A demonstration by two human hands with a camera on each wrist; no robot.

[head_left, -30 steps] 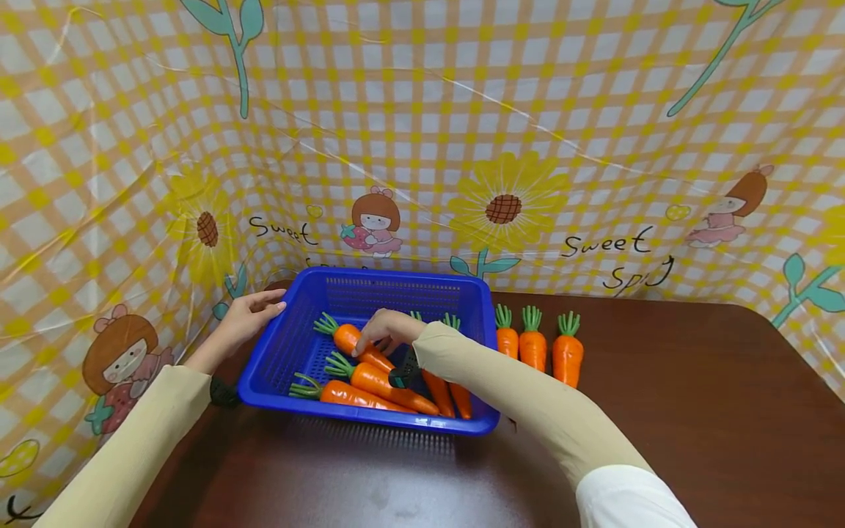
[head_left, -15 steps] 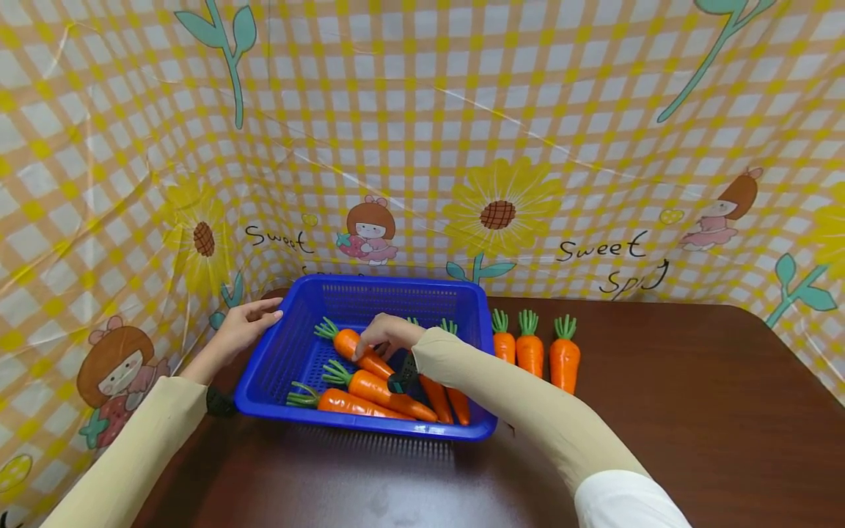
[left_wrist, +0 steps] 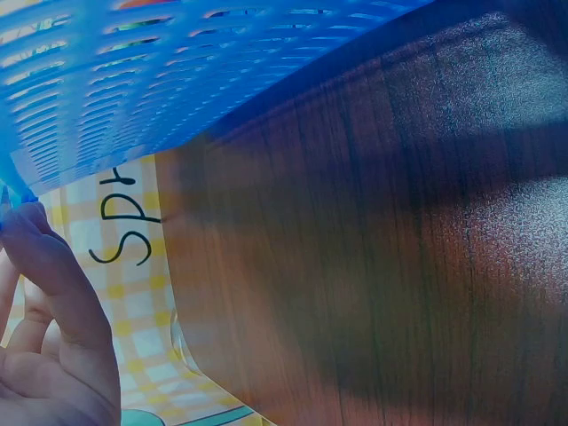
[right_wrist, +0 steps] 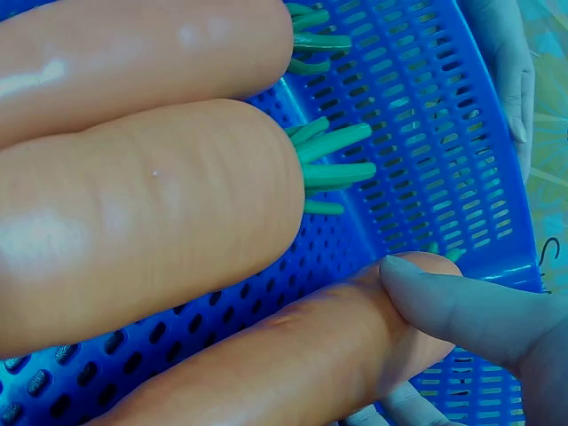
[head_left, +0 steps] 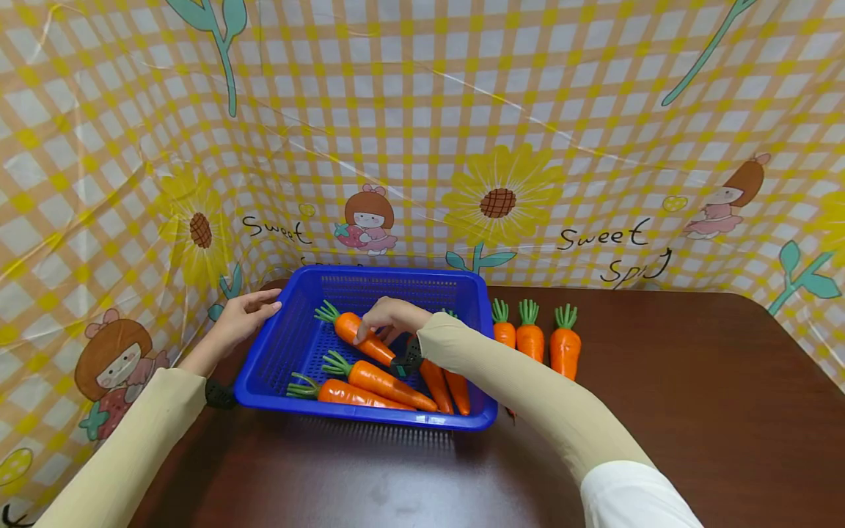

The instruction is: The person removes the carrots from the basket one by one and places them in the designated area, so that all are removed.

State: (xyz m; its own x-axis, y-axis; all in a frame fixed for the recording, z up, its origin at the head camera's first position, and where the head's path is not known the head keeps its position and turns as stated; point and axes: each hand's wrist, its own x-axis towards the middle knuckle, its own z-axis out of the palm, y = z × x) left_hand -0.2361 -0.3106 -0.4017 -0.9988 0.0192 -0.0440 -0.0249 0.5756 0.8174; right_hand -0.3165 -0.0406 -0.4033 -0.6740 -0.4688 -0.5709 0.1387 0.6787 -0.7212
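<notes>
Carrots [head_left: 389, 385], glossy orange and tapering with green stalk tufts, lie in a blue perforated plastic basket [head_left: 383, 418] in the head view; the right hand [head_left: 391, 317] pinches the back-left carrot [head_left: 350, 328] inside it, while the left hand [head_left: 243, 319], fingers extended, touches the basket's left rim. Three other orange carrots [head_left: 530, 343] lie to the basket's right on the dark brown wooden worktop [head_left: 693, 381]. The left wrist view shows a fingertip [left_wrist: 31, 217] against the basket's edge, yellow-checked cloth [left_wrist: 133, 293] behind. In the right wrist view, the thumb [right_wrist: 453, 302] presses the pinched carrot near its stalk end, fingertips showing beneath.
</notes>
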